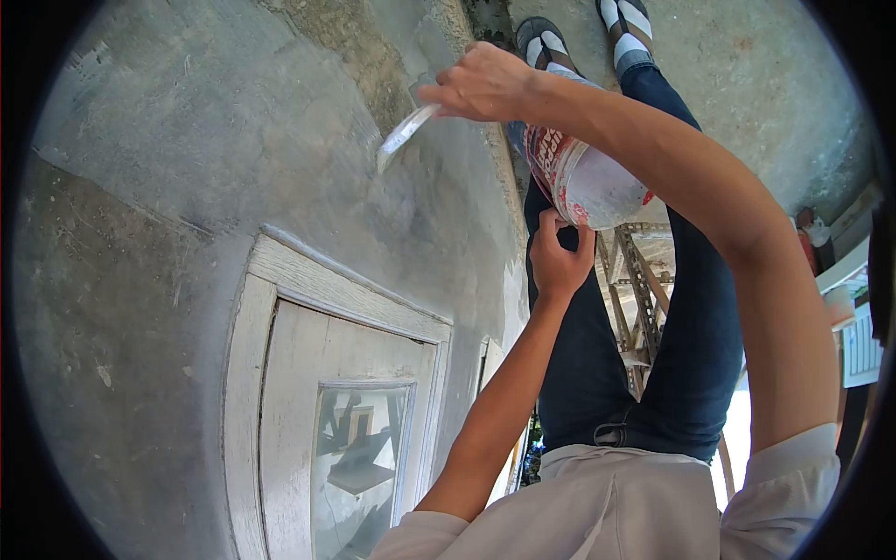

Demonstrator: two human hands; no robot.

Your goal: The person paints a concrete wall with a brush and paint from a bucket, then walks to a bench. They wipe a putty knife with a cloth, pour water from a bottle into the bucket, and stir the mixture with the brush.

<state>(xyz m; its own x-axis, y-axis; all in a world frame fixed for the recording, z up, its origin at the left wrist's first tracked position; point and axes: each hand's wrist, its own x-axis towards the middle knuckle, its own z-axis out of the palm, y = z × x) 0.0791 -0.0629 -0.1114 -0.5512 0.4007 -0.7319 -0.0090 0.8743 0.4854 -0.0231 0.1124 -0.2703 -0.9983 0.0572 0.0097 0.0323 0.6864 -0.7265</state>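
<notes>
brush (403, 133) gripped in right hand (485, 84), against wall (233, 140)

Brush (408, 129): we see only a pale strip leaving the right hand (485, 82) — the handle is buried in the fist, and the tip blurs into the grey wall (187, 140).
Bucket (588, 177): its far side lies behind the right forearm; the red label is cut short and we cannot read it.
Left hand (558, 257): fingertips curl under the bucket's rim, out of sight.
Window frame (327, 392): its lower part runs off the picture's edge; the pane shows only a muddled reflection.
Scaffold (639, 289): mostly masked by the legs.
Things at right edge (854, 308): too small and clipped to name.
</notes>
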